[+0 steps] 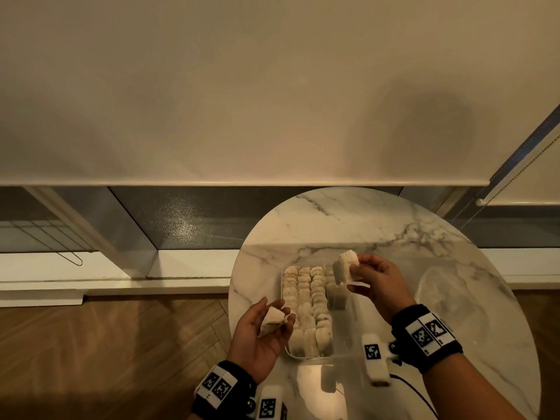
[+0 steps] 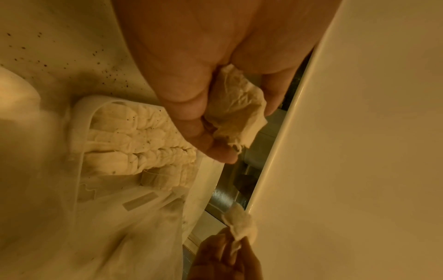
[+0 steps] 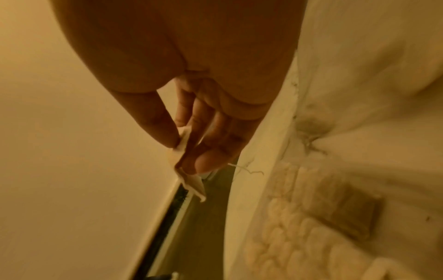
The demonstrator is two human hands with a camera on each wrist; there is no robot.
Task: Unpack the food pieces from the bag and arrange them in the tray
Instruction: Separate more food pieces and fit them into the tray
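A clear tray [image 1: 306, 356] on the round marble table holds rows of pale wrapped food pieces [image 1: 306, 304]; its right column is only partly filled. My left hand [image 1: 266, 331] hovers at the tray's left edge, fingers curled round one food piece [image 1: 274, 321], seen close in the left wrist view [image 2: 237, 111]. My right hand [image 1: 372, 280] is raised over the tray's far right corner and pinches another food piece [image 1: 347, 265] between thumb and fingers [image 3: 165, 128]. A crumpled clear bag [image 1: 442, 295] lies flat on the table to the right.
The marble table [image 1: 348, 219] stands close to a low window ledge [image 1: 194, 262] under a pulled-down blind. Wooden floor [image 1: 106, 344] lies to the left. A blind cord [image 1: 515, 165] hangs at the far right. Bare tabletop lies beyond the tray.
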